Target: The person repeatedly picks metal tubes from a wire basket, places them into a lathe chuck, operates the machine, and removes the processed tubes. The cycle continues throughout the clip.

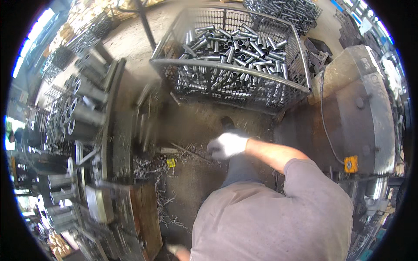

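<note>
My right hand (pixel 228 145), in a white glove, is out in front of my body above the dirty floor (pixel 187 182). Motion smears its fingers, so whether they hold anything does not show. Only a small part of my left hand (pixel 176 250) shows at the lower edge, beside a wooden board (pixel 147 217) on the workbench to the left; its fingers are hidden. Ahead of me stands a wire mesh crate (pixel 230 67) full of short shiny metal tubes (pixel 239 48).
Thicker metal tubes (pixel 82 117) are stacked at the left, behind a dark metal rail (pixel 119 130). Curled metal shavings (pixel 163 202) and a yellow scrap (pixel 171 163) lie on the floor. At the right is a large machine housing (pixel 352 113) with a cable and an orange box (pixel 351 164).
</note>
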`<state>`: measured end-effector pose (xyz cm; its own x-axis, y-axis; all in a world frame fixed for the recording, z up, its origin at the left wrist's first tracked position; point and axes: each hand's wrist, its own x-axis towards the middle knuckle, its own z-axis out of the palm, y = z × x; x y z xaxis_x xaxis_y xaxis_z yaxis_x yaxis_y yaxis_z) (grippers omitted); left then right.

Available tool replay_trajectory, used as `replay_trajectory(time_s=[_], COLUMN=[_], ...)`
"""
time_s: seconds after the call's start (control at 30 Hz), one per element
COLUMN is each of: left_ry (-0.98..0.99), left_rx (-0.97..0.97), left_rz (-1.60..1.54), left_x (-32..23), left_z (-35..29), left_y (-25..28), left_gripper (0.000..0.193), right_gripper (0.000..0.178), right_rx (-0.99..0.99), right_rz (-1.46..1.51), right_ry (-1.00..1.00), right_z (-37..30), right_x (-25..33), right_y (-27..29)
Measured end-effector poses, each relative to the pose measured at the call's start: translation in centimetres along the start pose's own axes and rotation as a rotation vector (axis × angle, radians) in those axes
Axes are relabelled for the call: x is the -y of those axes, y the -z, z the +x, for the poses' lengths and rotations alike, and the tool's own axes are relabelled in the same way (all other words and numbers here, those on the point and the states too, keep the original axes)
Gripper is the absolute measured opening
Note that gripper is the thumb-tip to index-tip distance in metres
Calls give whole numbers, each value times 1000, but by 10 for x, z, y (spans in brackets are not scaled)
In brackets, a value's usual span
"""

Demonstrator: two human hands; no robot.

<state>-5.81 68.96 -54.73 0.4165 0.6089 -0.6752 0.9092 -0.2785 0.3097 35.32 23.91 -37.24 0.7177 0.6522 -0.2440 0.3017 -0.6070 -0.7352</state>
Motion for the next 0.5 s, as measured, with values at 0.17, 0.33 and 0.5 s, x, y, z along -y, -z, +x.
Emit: replay_trajectory(time_s=[0.17,0.33,0.5], left_ry=[-540,-1482,-1602], left_rx=[239,196,238], left_rz=[-288,178,282], left_x=[-402,-743,-914], left_z=[18,-25,14], left_y=[-121,-211,-299], left_gripper=[28,32,40], right_gripper=[37,53,69], right_rx=[-699,-598,-659], right_rz=[61,244,468], right_ry=[-376,-825,-1339], right_z=[26,79,126], right_x=[-196,-578,-798], right_y=[232,266,190])
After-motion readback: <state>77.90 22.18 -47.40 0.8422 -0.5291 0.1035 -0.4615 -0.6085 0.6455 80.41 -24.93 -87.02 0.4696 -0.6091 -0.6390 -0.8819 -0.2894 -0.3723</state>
